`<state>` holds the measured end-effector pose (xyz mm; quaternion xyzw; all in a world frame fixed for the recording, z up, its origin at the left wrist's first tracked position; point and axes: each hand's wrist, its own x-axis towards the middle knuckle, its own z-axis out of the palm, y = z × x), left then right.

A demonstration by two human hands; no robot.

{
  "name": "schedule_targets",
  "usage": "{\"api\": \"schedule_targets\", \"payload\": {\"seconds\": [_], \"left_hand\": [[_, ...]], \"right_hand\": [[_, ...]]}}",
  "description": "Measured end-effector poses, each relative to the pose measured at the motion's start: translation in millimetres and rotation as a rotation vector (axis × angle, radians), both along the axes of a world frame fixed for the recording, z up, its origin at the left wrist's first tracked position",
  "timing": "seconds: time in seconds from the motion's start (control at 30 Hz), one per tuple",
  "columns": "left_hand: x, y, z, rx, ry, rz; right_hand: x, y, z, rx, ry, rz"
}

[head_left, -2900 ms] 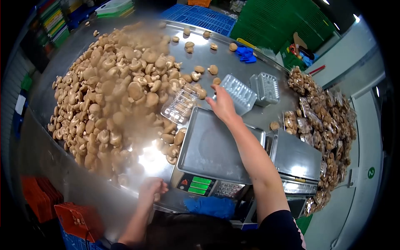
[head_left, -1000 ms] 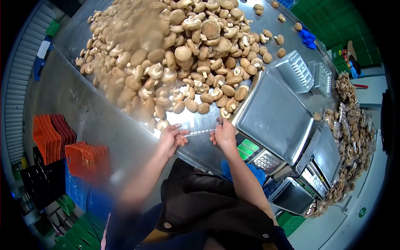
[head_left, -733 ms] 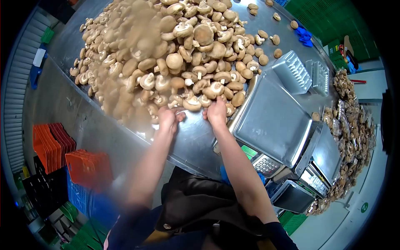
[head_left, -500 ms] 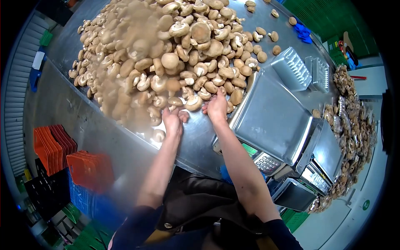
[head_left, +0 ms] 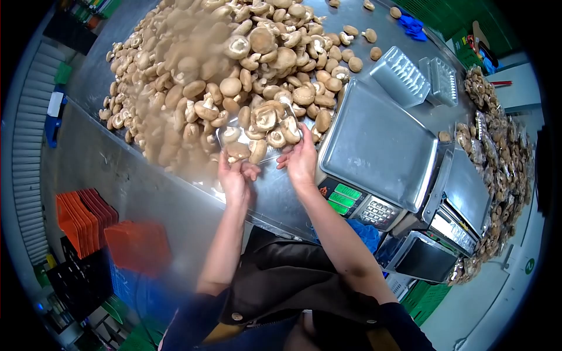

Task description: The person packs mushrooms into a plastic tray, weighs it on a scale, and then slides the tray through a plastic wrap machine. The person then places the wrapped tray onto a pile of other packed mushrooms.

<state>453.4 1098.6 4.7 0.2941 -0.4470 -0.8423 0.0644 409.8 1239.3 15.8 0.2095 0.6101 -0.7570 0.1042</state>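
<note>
Between my two hands is a clear plastic tray (head_left: pixel 271 156) holding several brown-capped mushrooms (head_left: pixel 264 117), some with gills and stems facing up. My left hand (head_left: pixel 236 176) grips its near left corner, fingers curled underneath. At the right side, my right hand (head_left: pixel 299 158) has its fingers closed on the rim. Just beyond the tray rises a large mushroom pile (head_left: pixel 230 87), partly blurred by a smear on the lens.
Right of my hands stands a scale with a metal pan (head_left: pixel 380 146) and green display. Stacked empty trays (head_left: pixel 400 76) and a blue glove (head_left: pixel 412 27) lie behind it. Packed mushrooms (head_left: pixel 497 175) are heaped far right. Orange crates (head_left: pixel 86 222) sit lower left.
The tray with mushrooms now shows clearly between my hands, lifted from the pile's near edge. My view has shifted slightly, and the scale's display is more visible.
</note>
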Motion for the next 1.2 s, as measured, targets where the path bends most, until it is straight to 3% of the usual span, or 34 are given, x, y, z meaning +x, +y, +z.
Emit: {"api": "schedule_targets", "payload": {"seconds": [0.3, 0.5, 0.67, 0.83, 1.03, 1.13, 1.17, 1.2], "left_hand": [[-11, 14, 79, -0.12, 0.101, -0.213], [-23, 68, 87, -0.223, 0.039, -0.577], [-31, 132, 65, -0.336, 0.027, -0.792], [-31, 172, 67, -0.649, 0.039, -0.901], [-31, 166, 62, -0.828, 0.075, -0.897], [-41, 153, 56, -1.288, 0.361, -0.737], [-44, 153, 65, -1.332, 0.445, -0.662], [-45, 160, 85, -1.309, 0.574, -0.642]], "right_hand": [[13, 52, 81, -0.021, 0.028, 0.033], [39, 144, 64, 0.437, 0.2, -0.077], [70, 216, 53, 1.01, 0.274, -0.103], [93, 253, 38, 1.315, 0.251, -0.093], [107, 269, 34, 1.271, 0.19, 0.041], [108, 277, 59, 1.008, 0.112, -0.007], [105, 279, 69, 0.886, 0.071, -0.035], [104, 277, 73, 0.932, 0.213, -0.142]]}}
